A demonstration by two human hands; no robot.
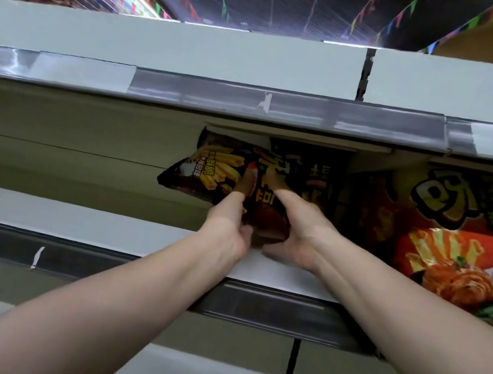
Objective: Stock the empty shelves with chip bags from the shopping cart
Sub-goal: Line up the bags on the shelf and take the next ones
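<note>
Red chip bag (446, 242) cut off right

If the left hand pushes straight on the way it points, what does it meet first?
The dark chip bag that the left hand already grips with the right hand; behind it probably the shelf's back panel, though depth is unclear.

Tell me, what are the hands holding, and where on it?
Both hands hold one dark chip bag at its lower end: the left hand on its left side, the right hand on its right, fingers spread up its front.
</note>
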